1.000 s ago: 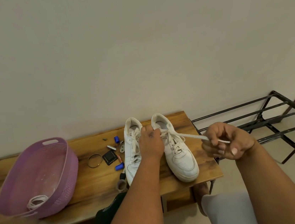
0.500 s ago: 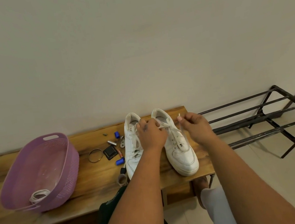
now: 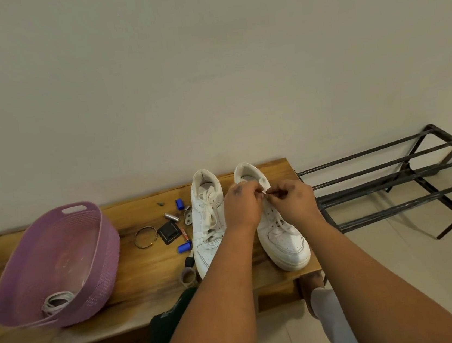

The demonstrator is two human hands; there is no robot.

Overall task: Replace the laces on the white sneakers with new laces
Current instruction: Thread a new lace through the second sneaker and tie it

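Two white sneakers stand side by side on the wooden bench (image 3: pixel 145 266), toes toward me. The left sneaker (image 3: pixel 207 219) is laced with a white lace. Over the upper eyelets of the right sneaker (image 3: pixel 283 238) both my hands meet. My left hand (image 3: pixel 242 206) grips the shoe's lace near the top, fingers curled. My right hand (image 3: pixel 294 201) pinches the white lace tip (image 3: pixel 264 192) between thumb and fingertips. A coiled white lace (image 3: pixel 57 301) lies inside the purple basket (image 3: pixel 96 284) at the left.
Small clutter lies left of the sneakers: a bangle (image 3: pixel 145 237), a black square piece (image 3: pixel 169 231), blue caps (image 3: pixel 179 203), a metal cylinder (image 3: pixel 171 216), a tape ring (image 3: pixel 188 276). A black metal shoe rack (image 3: pixel 391 179) stands on the floor to the right.
My right hand, which had pulled the lace out far to the right, has come back to the right sneaker's top eyelets. It now meets my left hand there.
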